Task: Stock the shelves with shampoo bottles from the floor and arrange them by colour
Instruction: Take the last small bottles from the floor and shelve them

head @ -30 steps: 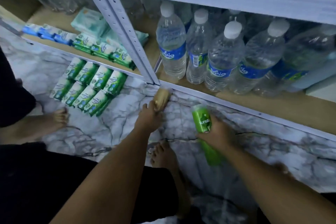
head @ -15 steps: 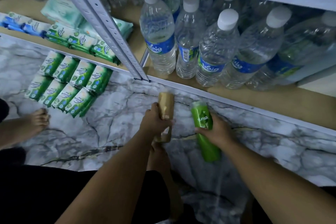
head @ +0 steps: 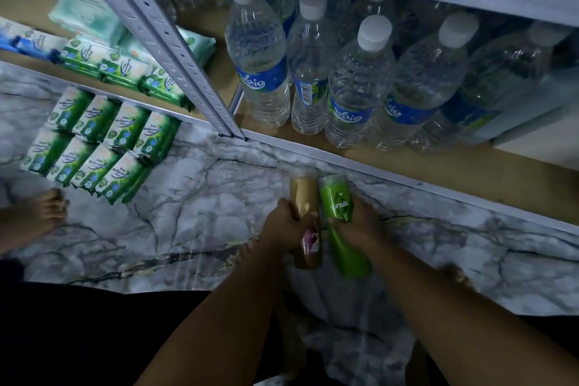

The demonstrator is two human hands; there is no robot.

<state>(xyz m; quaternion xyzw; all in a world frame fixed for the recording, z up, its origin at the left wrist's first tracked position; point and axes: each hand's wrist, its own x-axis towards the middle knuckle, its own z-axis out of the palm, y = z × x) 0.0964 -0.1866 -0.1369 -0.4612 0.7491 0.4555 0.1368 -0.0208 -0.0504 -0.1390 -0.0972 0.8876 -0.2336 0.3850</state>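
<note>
**Two shampoo bottles in hand, just short of the water shelf**

We see the left hand (head: 283, 227) wrapped around a gold shampoo bottle (head: 305, 222) and the right hand (head: 355, 222) wrapped around a green shampoo bottle (head: 340, 229). Both bottles are upright, side by side and nearly touching, held above the marble floor (head: 203, 213) just in front of the low shelf (head: 438, 172).

On that shelf stand clear water bottles (head: 357, 84) with white caps and blue labels, holding clear liquid. We count five in the front row, with more behind, too dim to number.

On the floor to the left lie eight green packets (head: 97, 144), in two rows of four. On the left shelf bay, three more green packets sit in a row.
</note>
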